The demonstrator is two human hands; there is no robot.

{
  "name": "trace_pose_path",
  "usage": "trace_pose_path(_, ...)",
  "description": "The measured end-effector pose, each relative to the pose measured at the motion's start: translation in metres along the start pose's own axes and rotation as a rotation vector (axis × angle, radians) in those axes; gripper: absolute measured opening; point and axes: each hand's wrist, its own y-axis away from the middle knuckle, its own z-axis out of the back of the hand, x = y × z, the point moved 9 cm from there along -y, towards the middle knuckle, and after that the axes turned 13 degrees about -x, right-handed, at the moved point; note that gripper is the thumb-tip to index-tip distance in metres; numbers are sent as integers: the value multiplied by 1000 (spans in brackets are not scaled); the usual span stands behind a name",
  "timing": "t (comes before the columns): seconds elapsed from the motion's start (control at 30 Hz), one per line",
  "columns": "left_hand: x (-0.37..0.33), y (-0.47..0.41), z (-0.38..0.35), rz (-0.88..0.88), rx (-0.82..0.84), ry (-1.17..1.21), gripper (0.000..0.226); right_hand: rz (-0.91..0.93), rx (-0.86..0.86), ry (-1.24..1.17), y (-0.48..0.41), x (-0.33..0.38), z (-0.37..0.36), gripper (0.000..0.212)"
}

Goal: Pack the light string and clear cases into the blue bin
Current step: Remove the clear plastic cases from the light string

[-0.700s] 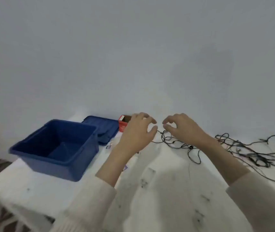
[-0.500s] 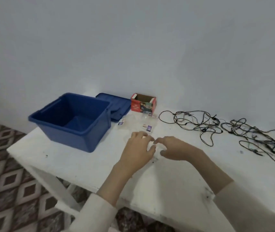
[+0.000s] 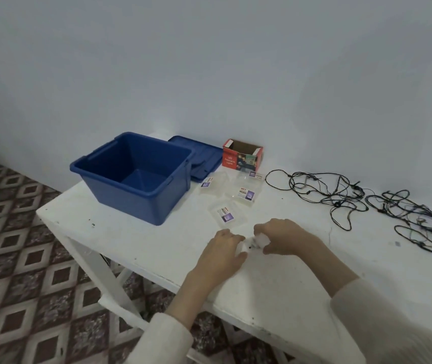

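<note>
The left hand (image 3: 220,254) and right hand (image 3: 286,236) are bare. Behind each wrist a stretch of bare forearm runs back to a long, cream-white sleeve. The left sleeve (image 3: 162,340) and right sleeve (image 3: 383,319) look soft, loose and plain, each ending in a wide, rounded edge.

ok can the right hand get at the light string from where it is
Probably yes. The light string lies loose on the table to the right of the right hand, nothing between them. That hand and the left hand seem to grip a small clear case, so it must let go first.
</note>
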Motion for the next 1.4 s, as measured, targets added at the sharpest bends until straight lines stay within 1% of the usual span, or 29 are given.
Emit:
trace_pose_path(0.03,1,-1,9,49,5,80,41,-28,24,-156,3,-2,9,38)
trace_pose_path(0.1,0,-6,37,138,4,262,32,-57,33,-478,11,-1,38,29)
trace_pose_path(0.2,-13,-17,98,153,-50,543,18,-80,-7,-1021,27,2,89,21)
trace_pose_path(0.27,-26,-22,139,148,-90,791,18,-131,-41,-1423,35,3,121,14)
trace_pose_path(0.33,-40,-29,176,100,-167,990,19,-159,-54,-1765,40,9,151,12)
trace_pose_path(0.37,-46,-33,189,69,-204,1036,20,-162,-58,-1914,42,15,164,15)
trace_pose_path(0.43,-60,-42,203,12,-238,1033,21,-147,-76,-2200,46,28,191,20)
trace_pose_path(0.53,-89,-52,206,-78,-159,988,22,-49,-157,-2528,51,44,232,24)
trace_pose_path(0.57,-97,-55,206,-89,-134,987,20,-14,-206,-2554,50,45,243,24)
trace_pose_path(0.63,-109,-61,211,-79,-103,975,17,4,-350,-2462,45,42,262,28)
trace_pose_path(0.7,-119,-68,219,-79,-100,924,17,-55,-622,-2258,42,24,278,26)
trace_pose_path(0.73,-122,-71,226,-89,-131,854,17,-80,-822,-2084,45,9,288,21)
trace_pose_path(0.77,-124,-74,236,-110,-196,733,18,-91,-1044,-1824,54,-4,301,19)
trace_pose_path(0.8,-127,-75,247,-140,-280,581,19,-93,-1255,-1510,65,-14,316,18)
trace_pose_path(0.83,-131,-74,259,-176,-368,429,20,-61,-1420,-1202,77,-17,330,18)
trace_pose_path(0.87,-136,-72,269,-207,-438,297,21,-4,-1518,-945,85,-15,341,18)
trace_pose_path(0.9,-141,-70,278,-233,-483,185,23,51,-1557,-742,88,-13,347,19)
trace_pose_path(0.93,-147,-68,286,-262,-520,75,24,96,-1542,-588,87,-10,350,20)
trace_pose_path(0.97,-152,-67,294,-306,-560,-36,25,117,-1478,-486,82,-11,350,22)
trace_pose_path(1.0,-158,-67,301,-370,-596,-126,25,110,-1376,-450,75,-13,349,23)
trace_pose_path(1.07,-168,-69,309,-509,-610,-171,24,55,-1098,-560,61,-27,340,23)
trace_pose_path(1.1,-170,-72,311,-555,-591,-111,22,48,-942,-692,56,-33,332,23)
trace_pose_path(1.13,-169,-77,313,-572,-565,12,19,71,-788,-864,52,-35,322,23)
trace_pose_path(1.17,-166,-83,312,-561,-523,178,17,120,-665,-1049,52,-34,315,24)
trace_pose_path(1.2,-161,-88,309,-530,-463,365,15,178,-586,-1235,54,-33,310,27)
trace_pose_path(1.27,-156,-96,296,-443,-319,691,16,286,-504,-1555,57,-32,305,36)
trace_pose_path(1.3,-157,-98,286,-409,-254,793,18,330,-482,-1675,56,-31,302,42)
trace_pose_path(1.37,-161,-100,267,-371,-161,903,25,357,-465,-1838,54,-28,298,57)
trace_pose_path(1.4,-162,-102,261,-354,-146,926,27,339,-480,-1875,53,-28,297,59)
